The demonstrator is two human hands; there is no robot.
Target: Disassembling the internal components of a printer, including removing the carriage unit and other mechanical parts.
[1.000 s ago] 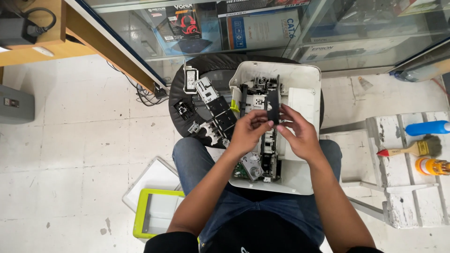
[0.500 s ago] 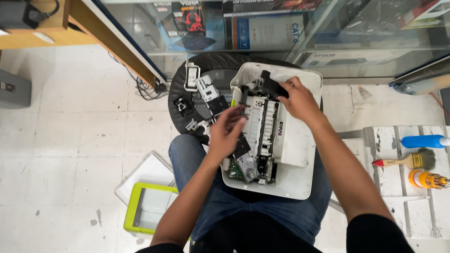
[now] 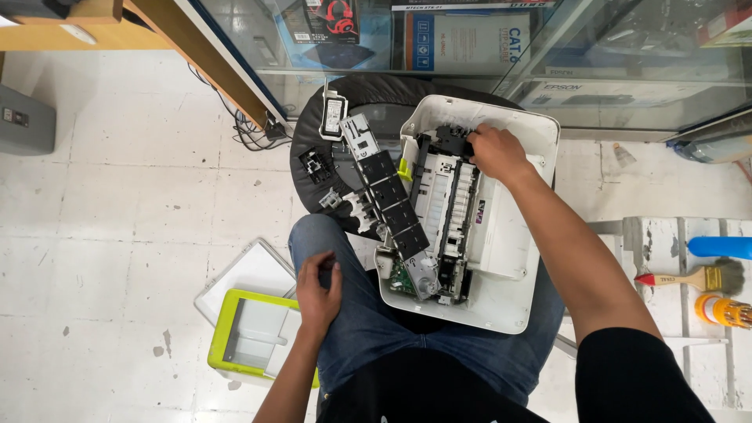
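You are balancing an opened white printer [image 3: 501, 258] across your lap, its far end leaning on a black stool [image 3: 376, 102]. Your right hand [image 3: 495, 150] is reaching into its top mechanism, grip curled around a black part [image 3: 453, 139]. Your left hand [image 3: 317, 288] is resting half-closed on your thigh, holding nothing visible. Unsupported, the printer could be sliding off your knees.

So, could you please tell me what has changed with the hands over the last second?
Both hands were together over the printer, holding a small black part. The right hand carried it to the printer's far end; the left hand let go and dropped back to the left thigh. The printer stayed on the lap, the loose parts on the black stool.
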